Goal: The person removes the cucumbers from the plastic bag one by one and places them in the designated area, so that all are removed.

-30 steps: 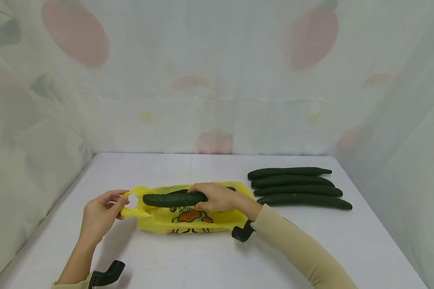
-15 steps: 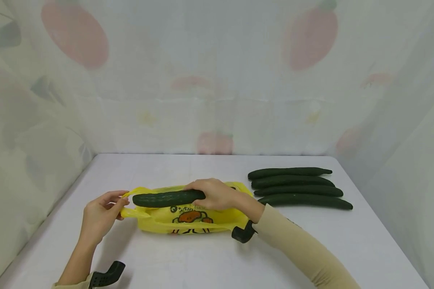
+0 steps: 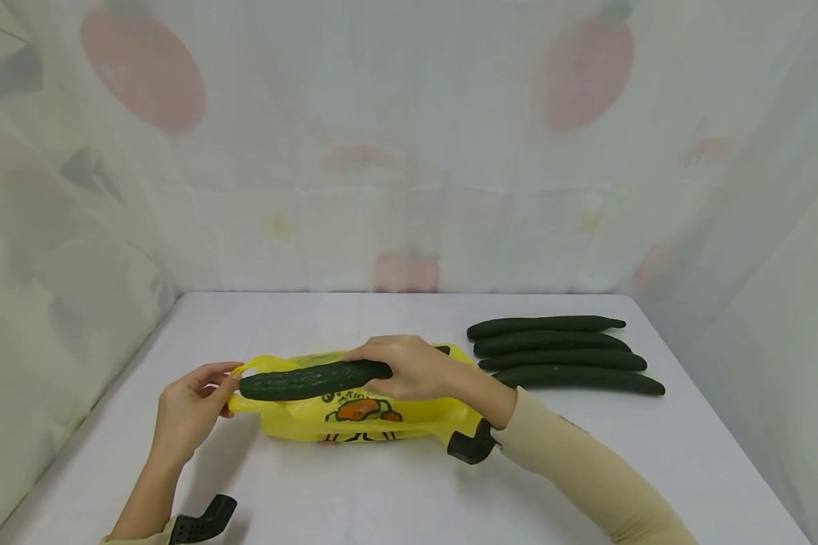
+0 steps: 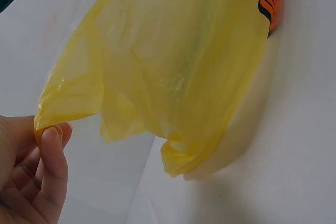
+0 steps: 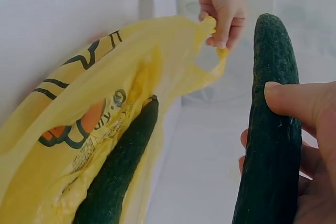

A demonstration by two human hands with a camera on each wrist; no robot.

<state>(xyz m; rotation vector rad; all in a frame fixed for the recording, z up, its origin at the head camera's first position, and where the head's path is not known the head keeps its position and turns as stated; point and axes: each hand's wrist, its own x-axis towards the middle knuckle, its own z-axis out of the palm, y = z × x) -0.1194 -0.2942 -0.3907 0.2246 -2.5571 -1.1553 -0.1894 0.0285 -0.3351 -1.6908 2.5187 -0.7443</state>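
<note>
My right hand grips a dark green cucumber above a yellow plastic bag that has an orange cartoon print. In the right wrist view, thumb and fingers wrap round the held cucumber, which is clear of the bag. A second cucumber lies inside the bag in that view. The bag's handle end is pinched between the thumb and fingers of my left hand. The left wrist view shows that hand holding the thin yellow plastic at its edge.
Several cucumbers lie side by side on the white table, right of the bag. A pale curtain with faded fruit prints hangs behind and at both sides.
The right hand has lifted the cucumber up out of the bag's opening, and its free end has shifted left toward the left hand. The left hand keeps its pinch on the bag.
</note>
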